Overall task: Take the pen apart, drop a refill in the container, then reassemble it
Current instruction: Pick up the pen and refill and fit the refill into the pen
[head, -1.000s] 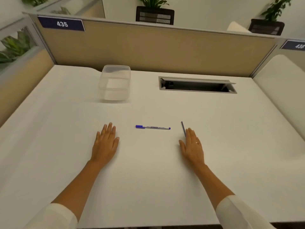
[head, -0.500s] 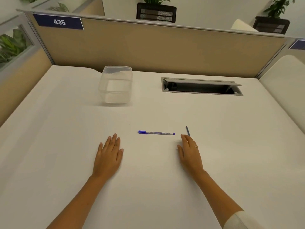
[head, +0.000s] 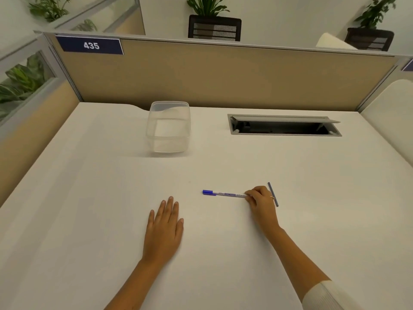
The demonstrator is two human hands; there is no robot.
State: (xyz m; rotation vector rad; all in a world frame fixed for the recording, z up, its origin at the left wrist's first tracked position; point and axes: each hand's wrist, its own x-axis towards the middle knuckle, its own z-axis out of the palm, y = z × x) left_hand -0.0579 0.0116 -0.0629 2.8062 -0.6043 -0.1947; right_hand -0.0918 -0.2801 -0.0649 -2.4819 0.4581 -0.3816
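- The pen [head: 224,194] lies flat on the white desk [head: 89,198], blue cap pointing left, nearer the person than the container [head: 168,130]
- The right hand [head: 261,201] is curled over the pen's right end; its fingers [head: 250,194] touch the barrel there, but whether they have closed on it cannot be told
- A thin dark refill [head: 273,194] lies on the desk just right of the right hand, angled slightly away from the pen
- The left hand [head: 164,229] rests palm down on the desk, fingers spread and holding nothing, left of the pen and nearer the person
- The clear plastic container stands open, beyond the pen and to its left
- A cable hatch [head: 285,125] is set in the desk right of the container
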